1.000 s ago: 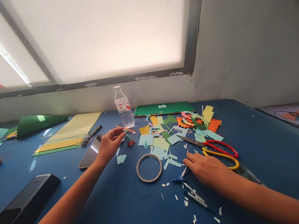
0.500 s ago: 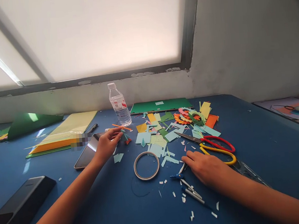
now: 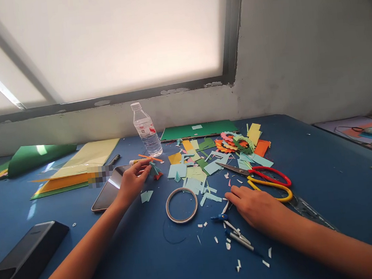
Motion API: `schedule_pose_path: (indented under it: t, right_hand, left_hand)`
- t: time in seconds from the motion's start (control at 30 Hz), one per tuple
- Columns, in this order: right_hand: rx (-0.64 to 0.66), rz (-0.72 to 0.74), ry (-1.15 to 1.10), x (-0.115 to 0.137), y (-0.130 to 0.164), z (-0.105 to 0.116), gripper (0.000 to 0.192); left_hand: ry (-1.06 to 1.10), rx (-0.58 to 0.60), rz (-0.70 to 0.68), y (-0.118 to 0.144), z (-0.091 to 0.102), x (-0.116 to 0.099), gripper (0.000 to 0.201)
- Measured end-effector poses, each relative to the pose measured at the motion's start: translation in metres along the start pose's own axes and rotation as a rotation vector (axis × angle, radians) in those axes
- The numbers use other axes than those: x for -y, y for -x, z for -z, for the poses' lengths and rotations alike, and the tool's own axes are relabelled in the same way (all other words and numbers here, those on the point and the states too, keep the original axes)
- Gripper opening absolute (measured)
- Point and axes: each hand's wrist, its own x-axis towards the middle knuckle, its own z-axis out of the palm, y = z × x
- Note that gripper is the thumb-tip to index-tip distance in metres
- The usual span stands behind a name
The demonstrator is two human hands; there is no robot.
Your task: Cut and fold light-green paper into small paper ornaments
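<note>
The left hand [image 3: 131, 183] pinches a small folded paper piece [image 3: 155, 171]; the right hand [image 3: 256, 206] rests flat, empty, steadying on the table [image 3: 324, 179] beside the compass [image 3: 232, 229].

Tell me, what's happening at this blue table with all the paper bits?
A person sits at a blue table strewn with coloured paper scraps. The left hand pinches a small folded paper piece near a water bottle and a phone. The right hand rests flat on the table beside a drawing compass, close to red and yellow scissors. A tape ring lies between the hands.
</note>
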Motion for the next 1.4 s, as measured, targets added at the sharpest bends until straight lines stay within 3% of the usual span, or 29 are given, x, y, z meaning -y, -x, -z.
schedule_pose_path:
  t: [0.5, 0.9, 1.1, 1.4]
  right_hand:
    - [0.008, -0.002, -0.028, 0.0, -0.001, 0.001, 0.041]
    - [0.003, -0.004, -0.032, -0.001, 0.0, 0.004, 0.039]
    - [0.009, -0.008, -0.03, -0.001, 0.001, 0.004, 0.038]
    - [0.006, -0.012, -0.049, 0.0, 0.001, 0.004, 0.039]
  left_hand:
    - [0.034, -0.006, -0.007, -0.001, 0.0, 0.005, 0.027]
    - [0.064, -0.097, 0.044, 0.003, 0.0, -0.007, 0.027]
    - [0.047, -0.071, 0.036, 0.005, -0.001, -0.011, 0.024]
    - [0.054, -0.069, 0.044, 0.003, -0.003, 0.0, 0.026]
